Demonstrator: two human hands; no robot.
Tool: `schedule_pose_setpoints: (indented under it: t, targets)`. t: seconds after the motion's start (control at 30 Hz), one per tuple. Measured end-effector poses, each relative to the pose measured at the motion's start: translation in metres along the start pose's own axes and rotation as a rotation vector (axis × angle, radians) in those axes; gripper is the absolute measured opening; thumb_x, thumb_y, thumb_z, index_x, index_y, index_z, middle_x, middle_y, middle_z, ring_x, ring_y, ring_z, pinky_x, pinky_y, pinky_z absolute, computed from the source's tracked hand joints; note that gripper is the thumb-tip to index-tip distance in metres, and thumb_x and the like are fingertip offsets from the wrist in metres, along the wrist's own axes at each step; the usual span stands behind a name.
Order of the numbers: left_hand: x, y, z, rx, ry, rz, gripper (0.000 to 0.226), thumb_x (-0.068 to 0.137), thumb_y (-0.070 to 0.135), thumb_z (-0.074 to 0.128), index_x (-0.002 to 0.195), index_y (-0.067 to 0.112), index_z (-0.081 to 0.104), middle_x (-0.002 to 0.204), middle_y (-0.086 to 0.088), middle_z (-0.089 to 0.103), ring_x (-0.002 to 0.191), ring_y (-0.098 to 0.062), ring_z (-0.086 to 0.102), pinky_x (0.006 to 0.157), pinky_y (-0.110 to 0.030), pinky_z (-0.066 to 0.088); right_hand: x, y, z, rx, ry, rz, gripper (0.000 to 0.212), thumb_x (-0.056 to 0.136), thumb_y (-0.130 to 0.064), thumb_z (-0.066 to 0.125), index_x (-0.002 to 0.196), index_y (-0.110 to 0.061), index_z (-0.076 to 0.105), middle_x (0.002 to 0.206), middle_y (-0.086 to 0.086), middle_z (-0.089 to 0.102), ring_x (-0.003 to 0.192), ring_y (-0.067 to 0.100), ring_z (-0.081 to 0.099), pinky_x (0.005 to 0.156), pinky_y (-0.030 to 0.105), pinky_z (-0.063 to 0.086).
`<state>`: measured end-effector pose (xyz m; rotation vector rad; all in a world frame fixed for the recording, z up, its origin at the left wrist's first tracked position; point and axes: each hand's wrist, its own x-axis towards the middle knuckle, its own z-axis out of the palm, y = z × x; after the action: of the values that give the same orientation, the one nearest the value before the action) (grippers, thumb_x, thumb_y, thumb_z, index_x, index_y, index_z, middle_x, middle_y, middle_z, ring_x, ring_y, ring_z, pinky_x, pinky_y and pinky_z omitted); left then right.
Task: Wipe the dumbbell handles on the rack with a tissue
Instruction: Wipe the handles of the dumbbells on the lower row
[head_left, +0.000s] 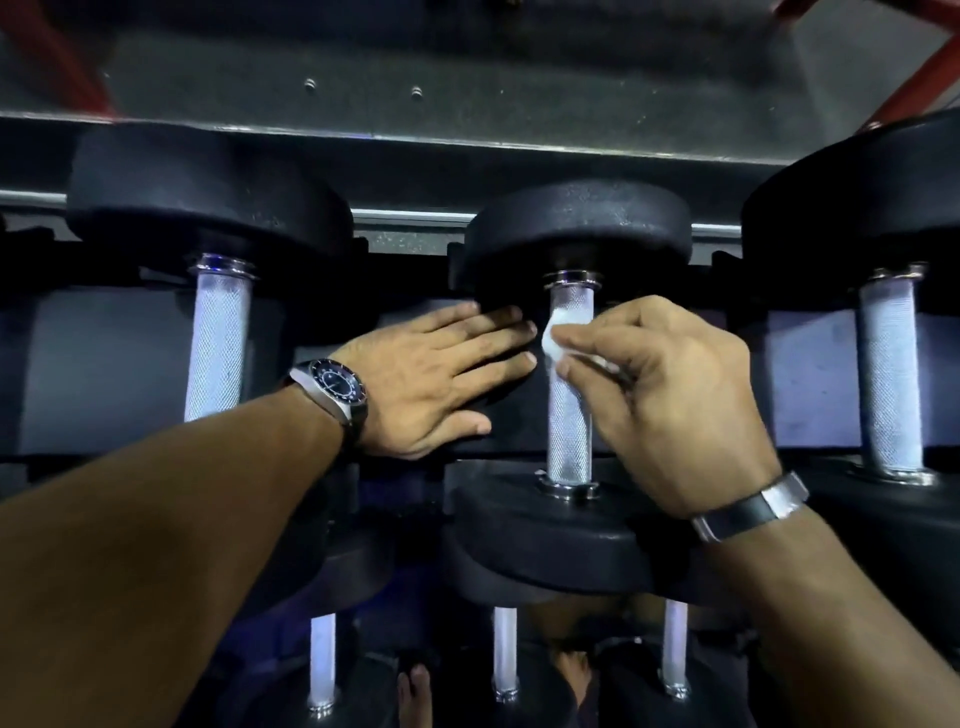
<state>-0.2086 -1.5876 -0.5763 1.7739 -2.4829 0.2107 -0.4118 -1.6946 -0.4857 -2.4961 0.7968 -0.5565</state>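
Tissue (555, 340), white and crumpled, is pressed against the upper part of the centre dumbbell handle (570, 415), just below its far collar. The right hand (670, 395) enters from 4 o'clock and pinches the tissue between thumb and curled fingertips, with the wad touching the knurled steel. The left hand (431, 387) enters from 8 o'clock and lies flat, fingers straight and together, on the dark rack surface (511, 421) just beside the handle at its 9 o'clock; it holds nothing. A watch (332, 387) with a dark dial sits on the left wrist, and a dark band with a metal clasp (753, 506) on the right wrist. The centre dumbbell lies with its handle running from 12 to 6 o'clock between two black round heads. A second handle (218, 348) stands at 9 o'clock and a third (888, 374) at 3 o'clock, both well apart from the hands. A lower tier at 6 o'clock shows three more handles (505, 649), partly hidden by the heads above. A grey metal shelf (467, 78) spans the 12 o'clock edge.
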Motion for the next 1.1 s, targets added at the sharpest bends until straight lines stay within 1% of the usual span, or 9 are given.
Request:
schedule_pose_setpoints:
  t: [0.17, 0.3, 0.4, 0.53, 0.67, 0.77, 0.83, 0.97, 1.1]
  targets:
    - [-0.001, 0.000, -0.001, -0.038, 0.027, -0.020, 0.062, 0.102, 0.049, 0.034, 0.150, 0.011, 0.041, 0.158, -0.014, 0.034, 0.145, -0.029, 0.029, 0.122, -0.044, 0.021, 0.013, 0.006, -0.007, -0.033, 0.016, -0.036, 0.018, 0.082, -0.023, 0.071, 0.099, -0.023, 0.078, 0.090, -0.003, 0.068, 0.079, 0.003, 0.057, 0.073, 0.004, 0.038]
    - [-0.001, 0.002, 0.000, -0.049, 0.036, -0.030, 0.061, 0.101, 0.049, 0.038, 0.149, 0.011, 0.043, 0.156, -0.014, 0.037, 0.145, -0.030, 0.031, 0.121, -0.044, 0.022, 0.001, 0.001, -0.006, -0.097, -0.074, -0.082, 0.019, 0.085, -0.027, 0.065, 0.099, -0.025, 0.078, 0.090, -0.006, 0.065, 0.077, 0.010, 0.061, 0.068, 0.019, 0.046]
    - [-0.001, 0.002, 0.000, -0.052, 0.046, -0.044, 0.061, 0.101, 0.049, 0.037, 0.149, 0.012, 0.043, 0.157, -0.013, 0.037, 0.145, -0.029, 0.033, 0.121, -0.044, 0.023, 0.005, 0.005, -0.011, -0.027, -0.048, -0.047, 0.016, 0.082, -0.022, 0.073, 0.097, -0.026, 0.078, 0.091, -0.005, 0.068, 0.079, 0.010, 0.063, 0.072, 0.016, 0.047]
    - [-0.001, 0.002, 0.001, -0.038, 0.057, -0.050, 0.061, 0.100, 0.048, 0.042, 0.148, 0.012, 0.045, 0.155, -0.014, 0.039, 0.145, -0.030, 0.033, 0.119, -0.048, 0.027, 0.007, -0.002, -0.001, -0.100, -0.062, -0.041, 0.018, 0.083, -0.027, 0.068, 0.099, -0.030, 0.077, 0.093, -0.003, 0.064, 0.081, 0.018, 0.064, 0.070, 0.035, 0.055]
    - [-0.002, 0.000, -0.003, -0.036, 0.049, -0.053, 0.061, 0.100, 0.048, 0.041, 0.149, 0.012, 0.044, 0.156, -0.014, 0.037, 0.145, -0.031, 0.033, 0.120, -0.048, 0.026, 0.003, 0.006, -0.011, 0.034, -0.115, -0.046, 0.019, 0.080, -0.034, 0.069, 0.097, -0.033, 0.078, 0.085, -0.009, 0.065, 0.080, 0.004, 0.059, 0.074, 0.010, 0.044]
    - [0.000, 0.001, -0.002, -0.035, 0.056, -0.050, 0.061, 0.100, 0.049, 0.040, 0.148, 0.012, 0.045, 0.155, -0.014, 0.040, 0.144, -0.031, 0.033, 0.120, -0.047, 0.026, 0.004, 0.007, -0.006, 0.013, -0.066, -0.039, 0.016, 0.082, -0.033, 0.069, 0.095, -0.031, 0.078, 0.086, -0.005, 0.066, 0.080, 0.011, 0.062, 0.073, 0.024, 0.050]
    - [-0.001, 0.002, -0.001, -0.035, 0.043, -0.050, 0.061, 0.100, 0.050, 0.039, 0.149, 0.012, 0.045, 0.156, -0.014, 0.038, 0.145, -0.030, 0.032, 0.119, -0.047, 0.026, -0.005, 0.003, -0.008, -0.023, -0.143, -0.070, 0.016, 0.081, -0.034, 0.067, 0.093, -0.031, 0.078, 0.085, -0.006, 0.063, 0.078, 0.016, 0.063, 0.069, 0.035, 0.053]
    - [0.000, 0.000, -0.003, -0.028, 0.032, -0.045, 0.061, 0.100, 0.050, 0.039, 0.149, 0.014, 0.044, 0.158, -0.012, 0.035, 0.146, -0.029, 0.031, 0.120, -0.046, 0.025, -0.007, 0.009, -0.014, 0.072, -0.122, -0.020, 0.016, 0.078, -0.032, 0.072, 0.092, -0.031, 0.079, 0.082, -0.011, 0.065, 0.078, 0.004, 0.060, 0.074, 0.016, 0.048]
    - [-0.001, 0.000, -0.002, -0.046, 0.021, -0.047, 0.062, 0.100, 0.051, 0.037, 0.149, 0.014, 0.044, 0.158, -0.012, 0.036, 0.145, -0.029, 0.032, 0.121, -0.046, 0.023, -0.010, 0.002, -0.012, -0.003, -0.182, -0.061, 0.014, 0.079, -0.031, 0.070, 0.090, -0.032, 0.078, 0.082, -0.010, 0.063, 0.075, 0.010, 0.062, 0.067, 0.029, 0.053]
